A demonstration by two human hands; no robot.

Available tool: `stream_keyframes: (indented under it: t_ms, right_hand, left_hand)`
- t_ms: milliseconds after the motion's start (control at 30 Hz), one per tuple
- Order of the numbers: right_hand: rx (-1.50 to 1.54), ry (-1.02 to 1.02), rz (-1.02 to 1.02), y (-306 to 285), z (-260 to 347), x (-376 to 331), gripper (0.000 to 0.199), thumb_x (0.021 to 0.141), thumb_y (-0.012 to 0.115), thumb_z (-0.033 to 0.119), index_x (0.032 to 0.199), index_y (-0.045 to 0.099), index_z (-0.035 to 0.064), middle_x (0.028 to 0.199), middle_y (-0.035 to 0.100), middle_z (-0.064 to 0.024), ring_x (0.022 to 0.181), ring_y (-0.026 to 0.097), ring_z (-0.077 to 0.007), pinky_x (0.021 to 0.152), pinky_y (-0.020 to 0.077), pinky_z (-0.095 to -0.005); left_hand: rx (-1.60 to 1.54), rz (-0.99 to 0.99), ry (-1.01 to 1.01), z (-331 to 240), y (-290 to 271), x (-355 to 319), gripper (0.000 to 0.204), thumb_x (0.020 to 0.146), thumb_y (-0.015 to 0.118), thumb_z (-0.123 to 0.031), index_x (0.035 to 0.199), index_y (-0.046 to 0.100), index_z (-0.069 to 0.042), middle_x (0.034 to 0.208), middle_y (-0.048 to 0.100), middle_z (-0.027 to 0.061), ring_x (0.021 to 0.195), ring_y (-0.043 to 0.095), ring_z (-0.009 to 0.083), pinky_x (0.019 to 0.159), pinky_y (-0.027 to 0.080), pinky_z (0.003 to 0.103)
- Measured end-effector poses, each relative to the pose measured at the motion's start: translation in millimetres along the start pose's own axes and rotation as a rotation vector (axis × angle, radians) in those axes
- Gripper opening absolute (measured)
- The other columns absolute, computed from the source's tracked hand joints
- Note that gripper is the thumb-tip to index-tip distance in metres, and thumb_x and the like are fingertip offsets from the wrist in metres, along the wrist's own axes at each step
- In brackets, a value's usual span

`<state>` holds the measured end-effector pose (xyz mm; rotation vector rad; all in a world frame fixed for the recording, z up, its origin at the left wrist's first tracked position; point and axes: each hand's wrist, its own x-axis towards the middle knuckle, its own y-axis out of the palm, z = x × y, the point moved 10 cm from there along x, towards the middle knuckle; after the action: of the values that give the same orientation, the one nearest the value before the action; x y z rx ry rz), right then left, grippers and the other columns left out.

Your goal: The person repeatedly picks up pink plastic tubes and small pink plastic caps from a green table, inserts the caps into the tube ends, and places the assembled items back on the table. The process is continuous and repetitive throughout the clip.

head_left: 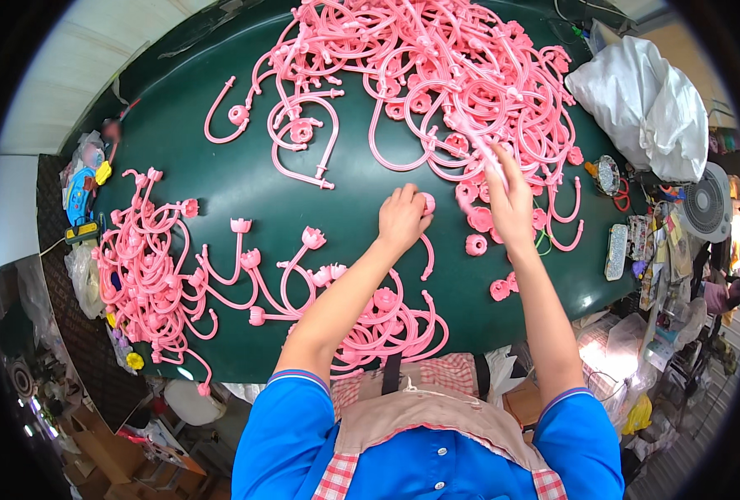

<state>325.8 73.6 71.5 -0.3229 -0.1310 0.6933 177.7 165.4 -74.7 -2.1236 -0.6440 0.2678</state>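
Far left: heap of curved pink plastic tubes with tulip-shaped cups [149, 283] on the dark green, smooth-topped table [195, 162]. Well clear of both hands.

Front edge, left of centre: second, looser heap of pink cup-ended tubes [378, 321], partly behind the left forearm.

Left hand [401, 218]: fingers curled in, thumb against them, pinching a short curved pink plastic piece with a rounded end [429, 254]. Rounded end sits at the fingertips on the hand's right side; the tail drops toward the person in a shallow arc, long axis roughly fore-aft.

Beyond both hands: big tangled pile of ribbed pink plastic tubes [436, 75]. Right hand is the nearer one, already at the pile's near edge.

Right hand [511, 196]: fingers extended and close together, at the lower end of a straight-looking pink plastic tube [475, 140]. It's motion-blurred, so can't tell if it's pinched or just touched. Its long axis runs away from the person and leans left, up into the pile.

Key relation, I'd say: the short piece lies left of and slightly nearer the person than that tube's hand end, bare table plus a few open pink flower-shaped cups [480, 219] between (those sit closer to the right hand).
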Motion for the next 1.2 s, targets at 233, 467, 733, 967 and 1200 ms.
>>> stream_keyframes:
  t_ms: [233,467,733,967,1200]
  right_hand:
    - [0.047,0.2,0.193,6.4,-34.5,-104.5,0.032,0.103,0.064,0.017,0.13,0.069,-0.0003,0.077,0.055,0.0088,0.066,0.042,-0.0005,0.055,0.0331,-0.0205]
    - [-0.011,0.2,0.233,36.3,-10.8,-120.5,0.031,0.104,0.062,0.018,0.128,0.07,-0.0007,0.076,0.055,0.0084,0.065,0.04,0.0002,0.055,0.0308,-0.0202]
    - [-0.238,-0.422,0.716,124.3,45.9,-216.3,0.025,0.092,0.07,0.015,0.114,0.07,0.0041,0.109,0.065,-0.0142,0.097,0.068,-0.0302,0.077,0.0592,-0.0413]
    - [-0.436,-0.23,0.278,176.0,-51.0,-6.4,0.055,0.088,0.072,0.009,0.139,0.053,-0.003,0.124,0.06,-0.0235,0.118,0.059,-0.0415,0.097,0.0506,-0.0471]
    - [-0.423,-0.105,0.378,195.6,-95.7,-10.0,0.027,0.092,0.067,0.023,0.107,0.06,0.002,0.095,0.07,-0.0187,0.093,0.068,-0.0404,0.079,0.0517,-0.0501]
  left_hand:
    - [-1.368,0.086,-0.658,50.8,37.8,-25.7,0.036,0.092,0.065,-0.024,0.123,0.054,-0.01,0.096,0.064,0.0125,0.064,0.063,0.0183,0.049,0.045,0.028]
    - [-1.815,0.371,-0.424,-0.9,-12.2,-49.3,0.035,0.099,0.05,-0.031,0.128,0.055,-0.012,0.086,0.056,0.0051,0.054,0.041,0.0092,0.044,0.032,0.025]
    - [-0.738,0.045,-0.453,150.8,-99.4,-13.5,0.041,0.1,0.062,-0.039,0.125,0.066,-0.006,0.111,0.065,0.0125,0.104,0.062,0.0249,0.095,0.05,0.042]
    - [0.067,-0.397,-0.257,222.9,-155.1,61.0,0.033,0.083,0.072,-0.013,0.115,0.066,-0.006,0.119,0.059,0.0204,0.111,0.059,0.0416,0.097,0.05,0.048]
    - [-0.581,-0.308,-0.475,202.4,-90.9,20.7,0.031,0.089,0.079,-0.023,0.101,0.061,-0.001,0.098,0.067,0.0175,0.081,0.073,0.0258,0.071,0.059,0.039]
